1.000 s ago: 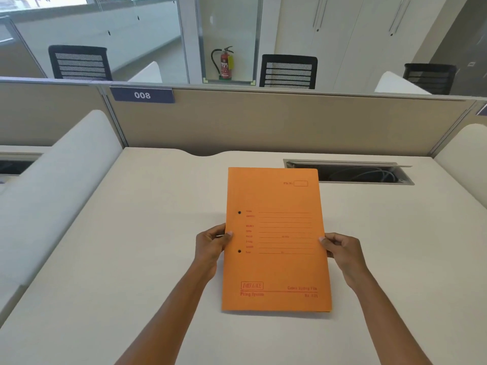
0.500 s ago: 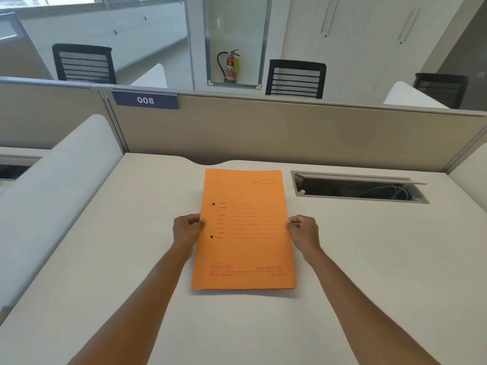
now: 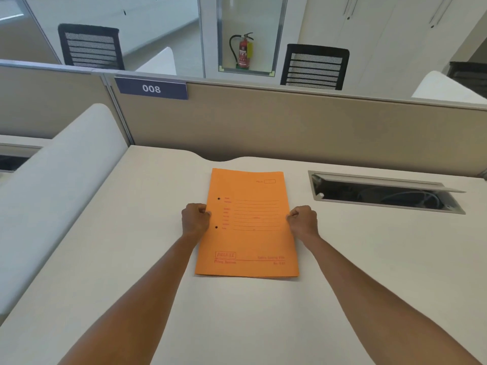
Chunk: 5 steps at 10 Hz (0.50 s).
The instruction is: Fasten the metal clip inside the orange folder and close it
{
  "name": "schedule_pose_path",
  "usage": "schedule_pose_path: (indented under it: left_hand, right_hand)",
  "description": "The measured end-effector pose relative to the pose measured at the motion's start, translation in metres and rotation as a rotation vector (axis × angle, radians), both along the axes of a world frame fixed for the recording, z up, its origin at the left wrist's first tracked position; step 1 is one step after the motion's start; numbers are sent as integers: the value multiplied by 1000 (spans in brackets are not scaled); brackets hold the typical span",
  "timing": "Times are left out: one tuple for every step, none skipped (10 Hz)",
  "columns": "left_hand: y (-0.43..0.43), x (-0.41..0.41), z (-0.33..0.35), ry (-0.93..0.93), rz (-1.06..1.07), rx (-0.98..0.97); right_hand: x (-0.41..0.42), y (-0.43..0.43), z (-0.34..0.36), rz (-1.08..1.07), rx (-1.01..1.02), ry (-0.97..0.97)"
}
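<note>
The orange folder [image 3: 247, 222] lies closed and flat on the pale desk [image 3: 131, 259], front cover up, with red printed lines and two punched holes near its left edge. My left hand [image 3: 195, 218] grips the folder's left edge between the two holes. My right hand [image 3: 303, 219] grips the right edge at the same height. Both arms stretch forward from the bottom of the view. The metal clip is hidden inside the folder.
An open cable tray [image 3: 387, 192] with wires is sunk into the desk right of the folder. A beige partition [image 3: 290, 122] with a "008" sign [image 3: 151, 88] closes off the back. A white side divider [image 3: 58, 180] stands at the left.
The folder has moved away from me across the desk, farther towards the partition. Both hands stayed on its side edges and my arms have stretched out.
</note>
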<state>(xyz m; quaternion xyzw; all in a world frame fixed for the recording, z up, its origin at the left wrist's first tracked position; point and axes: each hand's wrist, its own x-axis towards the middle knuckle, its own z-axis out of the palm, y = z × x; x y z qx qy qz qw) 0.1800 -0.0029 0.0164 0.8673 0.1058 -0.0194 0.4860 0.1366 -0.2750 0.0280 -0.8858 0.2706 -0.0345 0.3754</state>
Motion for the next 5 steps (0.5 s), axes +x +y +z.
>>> schedule_pose_path:
  left_hand:
    - [0,0,-2,-23,-36,75]
    - [-1,-1,1,-33,-51,121]
    - [-1,0,-2,-66,-23,122]
    - [0,-4,-1,-45,-50,169]
    - [-8,-6,0,-156,-31,333]
  right_hand:
    - [3,1,-3,8,-38,25]
    - [0,4,-2,1,-47,38]
    - [0,3,-3,2,-54,34]
    - [1,1,0,21,-80,85]
    - [0,7,6,88,-256,-22]
